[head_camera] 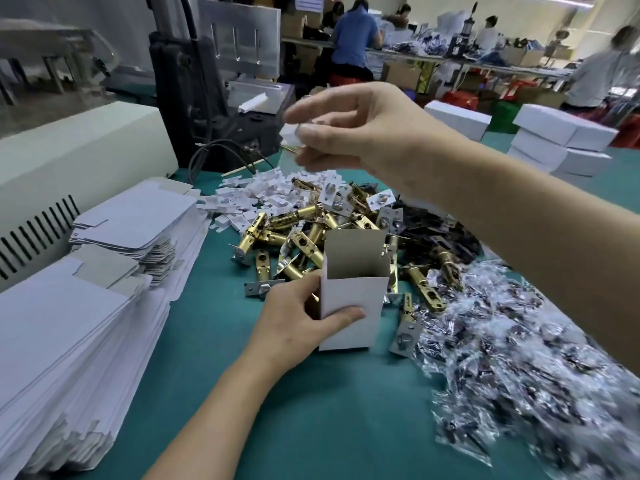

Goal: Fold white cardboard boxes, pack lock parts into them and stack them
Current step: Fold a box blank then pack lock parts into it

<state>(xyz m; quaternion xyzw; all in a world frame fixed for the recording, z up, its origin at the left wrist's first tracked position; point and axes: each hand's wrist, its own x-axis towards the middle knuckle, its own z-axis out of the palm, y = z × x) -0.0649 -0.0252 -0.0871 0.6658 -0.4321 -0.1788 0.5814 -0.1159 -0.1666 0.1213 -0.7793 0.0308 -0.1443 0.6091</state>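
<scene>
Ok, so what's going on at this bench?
A person is packing lock parts. The left hand grips an upright white cardboard box, its top flap open, standing on the green table. The right hand hovers above the heap of brass latch bolts, pinching a small pale piece too blurred to identify. Flat white box blanks lie stacked at left; closed white boxes are stacked at far right.

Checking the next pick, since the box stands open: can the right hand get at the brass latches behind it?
Probably yes. The right hand hovers above the brass latches, which lie uncovered behind the box; nothing stands between. Its fingertips may pinch something small, though.
</scene>
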